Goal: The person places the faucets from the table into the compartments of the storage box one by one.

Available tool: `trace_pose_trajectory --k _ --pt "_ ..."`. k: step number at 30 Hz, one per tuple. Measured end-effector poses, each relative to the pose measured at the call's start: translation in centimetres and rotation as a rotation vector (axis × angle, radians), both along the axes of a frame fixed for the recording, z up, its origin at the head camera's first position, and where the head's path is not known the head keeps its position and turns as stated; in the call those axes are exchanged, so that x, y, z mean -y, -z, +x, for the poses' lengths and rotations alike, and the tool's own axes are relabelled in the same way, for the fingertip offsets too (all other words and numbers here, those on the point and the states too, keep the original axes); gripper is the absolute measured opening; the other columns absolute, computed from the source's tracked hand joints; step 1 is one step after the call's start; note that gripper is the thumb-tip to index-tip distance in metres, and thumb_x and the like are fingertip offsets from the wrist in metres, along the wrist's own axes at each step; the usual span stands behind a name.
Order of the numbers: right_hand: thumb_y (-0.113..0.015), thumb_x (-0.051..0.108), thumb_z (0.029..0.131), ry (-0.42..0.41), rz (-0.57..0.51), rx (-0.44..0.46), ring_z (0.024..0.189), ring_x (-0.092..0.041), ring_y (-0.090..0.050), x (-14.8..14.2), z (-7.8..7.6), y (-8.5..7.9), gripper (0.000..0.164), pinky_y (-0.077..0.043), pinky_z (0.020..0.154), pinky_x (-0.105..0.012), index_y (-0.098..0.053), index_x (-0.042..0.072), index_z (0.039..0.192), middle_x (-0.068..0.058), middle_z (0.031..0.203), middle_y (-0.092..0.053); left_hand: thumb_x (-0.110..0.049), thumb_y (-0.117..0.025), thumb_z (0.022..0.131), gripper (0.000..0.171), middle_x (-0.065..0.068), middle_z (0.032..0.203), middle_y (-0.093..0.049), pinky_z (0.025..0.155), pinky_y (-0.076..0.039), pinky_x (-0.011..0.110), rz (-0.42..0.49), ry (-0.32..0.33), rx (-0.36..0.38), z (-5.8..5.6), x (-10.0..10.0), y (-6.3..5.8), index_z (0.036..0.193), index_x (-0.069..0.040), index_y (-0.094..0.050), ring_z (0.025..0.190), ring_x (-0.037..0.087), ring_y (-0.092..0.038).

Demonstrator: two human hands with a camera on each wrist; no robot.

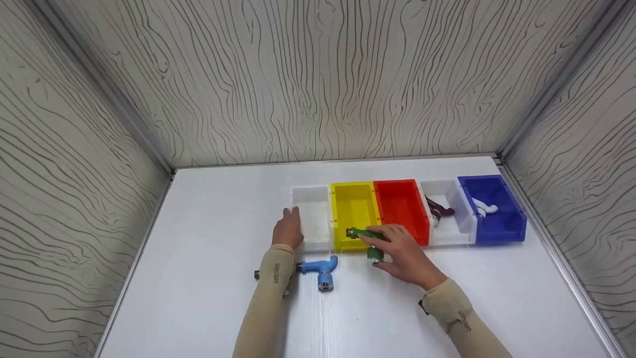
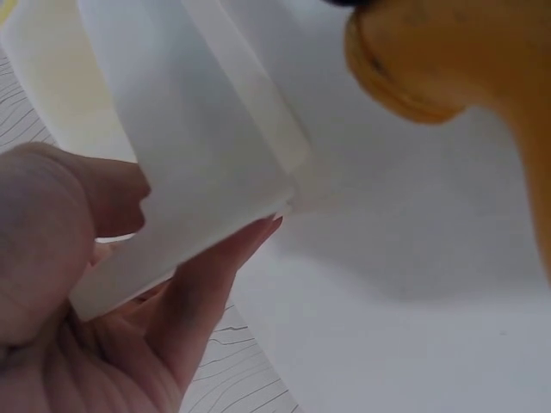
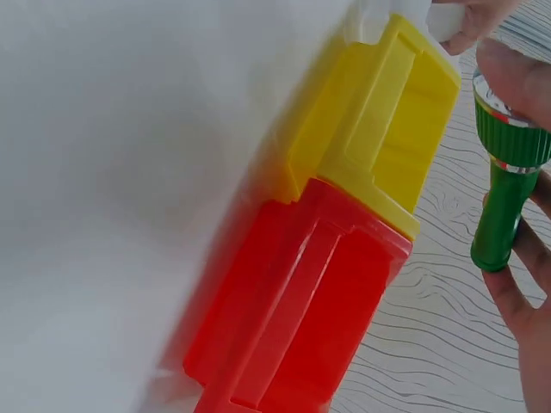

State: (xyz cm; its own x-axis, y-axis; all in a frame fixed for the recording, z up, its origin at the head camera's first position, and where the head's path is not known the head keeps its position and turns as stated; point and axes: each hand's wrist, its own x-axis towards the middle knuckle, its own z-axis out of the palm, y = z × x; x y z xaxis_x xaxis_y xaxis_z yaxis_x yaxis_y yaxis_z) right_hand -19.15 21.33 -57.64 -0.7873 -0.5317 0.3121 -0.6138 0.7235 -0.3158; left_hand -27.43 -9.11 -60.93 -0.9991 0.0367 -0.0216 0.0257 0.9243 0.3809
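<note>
My left hand [image 1: 288, 228] grips the side wall of the leftmost white bin [image 2: 185, 112], thumb on one side and fingers on the other. My right hand [image 1: 405, 253] holds a green tap [image 3: 504, 202] with a ribbed, chrome-trimmed head. In the head view it hangs over the front of the yellow bin [image 1: 355, 206]. A blue tap [image 1: 315, 266] lies on the table in front of the white bin. An orange tap [image 2: 430, 60] shows close by in the left wrist view; my left forearm hides most of what lies beneath it in the head view.
The bins stand side by side. Right of the yellow one come a red bin [image 1: 400, 206], a white bin [image 1: 454, 233] with a dark brown tap [image 1: 441, 208], and a blue bin [image 1: 502, 219] with a white tap [image 1: 486, 207]. Wood-patterned panels [image 1: 323, 79] enclose the white table [image 1: 213, 223].
</note>
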Motion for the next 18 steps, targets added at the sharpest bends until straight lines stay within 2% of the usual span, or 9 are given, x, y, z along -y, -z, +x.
trace_pose_trajectory --k 5,8,14,18 --pt "-0.096 0.019 0.071 0.011 0.006 -0.092 0.130 -0.026 -0.054 -0.23 -0.46 -0.04 0.084 -0.053 0.107 -0.050 -0.061 0.040 0.145 0.001 0.142 -0.060 0.007 -0.074 0.084 0.068 0.029 0.130 -0.057 0.087 -0.060 0.053 -0.005 -0.009 -0.010 0.07 0.07 0.09 0.147 0.003 -0.049 0.094 0.044 -0.071" --pt "-0.096 0.019 0.072 0.027 -0.023 -0.110 0.130 -0.028 -0.054 -0.40 -0.60 -0.14 0.081 -0.052 0.108 -0.051 -0.062 0.037 0.144 0.000 0.143 -0.060 0.008 -0.074 0.084 0.068 0.030 0.131 -0.057 0.088 -0.060 0.052 0.008 -0.011 -0.007 0.13 -0.09 -0.08 0.147 0.003 -0.049 0.096 0.044 -0.071" --pt "-0.093 0.023 0.077 0.067 -0.104 -0.034 0.131 -0.027 -0.055 -0.75 -0.79 -0.64 0.076 -0.053 0.108 -0.050 -0.061 0.030 0.146 0.000 0.145 -0.059 0.008 -0.075 0.084 0.068 0.028 0.128 -0.058 0.089 -0.060 0.052 0.021 -0.018 0.006 0.24 -0.35 -0.37 0.147 0.003 -0.050 0.096 0.042 -0.071" --pt "-0.093 0.025 0.078 0.095 -0.105 0.014 0.131 -0.027 -0.056 -0.94 -0.90 -0.87 0.075 -0.053 0.108 -0.050 -0.061 0.027 0.146 -0.001 0.145 -0.059 0.007 -0.076 0.083 0.067 0.028 0.127 -0.059 0.088 -0.060 0.052 0.011 -0.017 -0.003 0.20 -0.32 -0.20 0.146 0.002 -0.051 0.094 0.042 -0.071"
